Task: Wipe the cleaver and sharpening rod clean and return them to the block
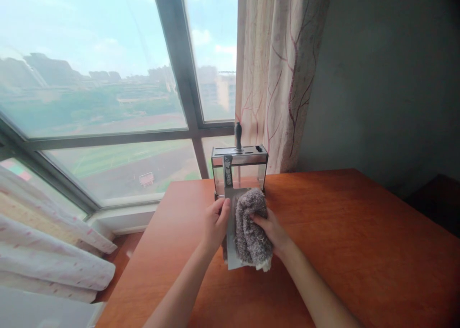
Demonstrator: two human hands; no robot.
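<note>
A cleaver (232, 254) is held over the table, its dark patterned handle pointing away from me and its wide blade toward me. My left hand (216, 221) is closed at the blade's left edge, thumb on top. My right hand (272, 228) grips a fluffy grey towel (253, 230), bunched and pressed on the right part of the blade, which it hides. Just beyond the cleaver stands a clear-sided knife holder (247, 153) with a metal top. One knife with a black handle (238, 135) stands upright in its slot.
The reddish-brown wooden table (341, 242) spreads out to the right. Behind it hangs a patterned curtain (283, 69) beside a large framed window (108, 79). More curtain cloth (53, 251) gathers at the lower left, off the table's left edge.
</note>
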